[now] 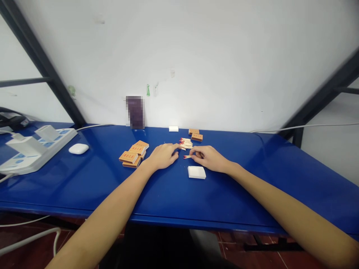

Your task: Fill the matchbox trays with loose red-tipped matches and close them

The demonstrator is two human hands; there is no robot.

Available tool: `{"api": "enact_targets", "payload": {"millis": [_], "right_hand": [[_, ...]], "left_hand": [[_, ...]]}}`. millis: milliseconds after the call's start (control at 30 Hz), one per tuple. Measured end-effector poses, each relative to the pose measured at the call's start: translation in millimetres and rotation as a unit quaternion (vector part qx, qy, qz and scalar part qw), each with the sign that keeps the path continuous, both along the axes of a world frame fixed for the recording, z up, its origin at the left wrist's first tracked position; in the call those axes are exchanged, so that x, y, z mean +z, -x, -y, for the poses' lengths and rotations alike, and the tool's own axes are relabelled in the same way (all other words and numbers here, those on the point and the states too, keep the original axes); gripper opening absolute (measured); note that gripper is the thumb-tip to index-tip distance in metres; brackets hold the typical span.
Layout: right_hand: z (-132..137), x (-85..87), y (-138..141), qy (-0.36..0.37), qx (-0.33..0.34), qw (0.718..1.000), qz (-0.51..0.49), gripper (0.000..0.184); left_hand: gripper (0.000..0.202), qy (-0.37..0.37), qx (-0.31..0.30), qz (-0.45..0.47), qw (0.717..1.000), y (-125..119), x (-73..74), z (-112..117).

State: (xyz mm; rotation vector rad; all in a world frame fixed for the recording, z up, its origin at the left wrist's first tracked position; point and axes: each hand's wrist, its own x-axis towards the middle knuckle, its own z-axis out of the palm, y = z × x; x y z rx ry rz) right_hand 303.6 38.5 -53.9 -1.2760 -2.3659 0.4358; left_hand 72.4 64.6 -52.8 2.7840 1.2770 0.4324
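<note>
A pile of red-tipped matches (186, 143) lies on the blue table between my two hands. My left hand (165, 155) rests palm down, thumb apart, its index fingertip at the left edge of the pile. Holding nothing that I can see, it is open. My right hand (209, 157) is closed in a pinch on a few matches (187, 157), whose red heads point left, just in front of the pile. Below the right hand sits a white matchbox tray (196, 172); what is inside it I cannot make out.
Several orange matchboxes (128, 157) are stacked left of my left hand. Two more matchboxes (196, 137) and a small white box (173, 129) stand near the wall. A white earphone case (79, 148) and a power strip (36, 157) with chargers lie at the left.
</note>
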Motion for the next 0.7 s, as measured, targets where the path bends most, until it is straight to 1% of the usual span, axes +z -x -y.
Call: {"api": "enact_targets", "payload": {"millis": [100, 167, 400, 533, 633, 700], "right_hand": [[-1.1, -1.8, -0.3, -0.002, 0.004, 1.0, -0.003, 0.014], [-2.1, -3.4, -0.4, -0.005, 0.005, 1.0, -0.003, 0.014], [-2.8, -6.0, -0.4, -0.02, 0.007, 1.0, -0.002, 0.014], [-1.9, -6.9, 0.6, -0.032, 0.017, 0.999, 0.002, 0.014], [-2.0, -8.3, 1.3, -0.038, 0.021, 0.999, -0.01, 0.015], [-2.4, -9.5, 1.7, -0.041, 0.021, 0.999, -0.021, 0.015]], "left_hand": [[0.032, 0.014, 0.007, 0.018, 1.0, 0.4, 0.7, -0.2], [0.03, 0.022, 0.0, 0.028, 0.999, 1.0, 0.5, -0.2], [0.024, -0.019, -0.051, 0.075, 0.996, 3.0, -4.8, -1.5], [0.026, 0.0, -0.086, 0.088, 0.992, 1.2, -6.2, -2.0], [0.026, 0.007, -0.097, 0.085, 0.992, -2.0, -5.3, -0.7], [0.024, 0.014, -0.1, 0.102, 0.99, -4.3, -4.2, 0.7]]}}
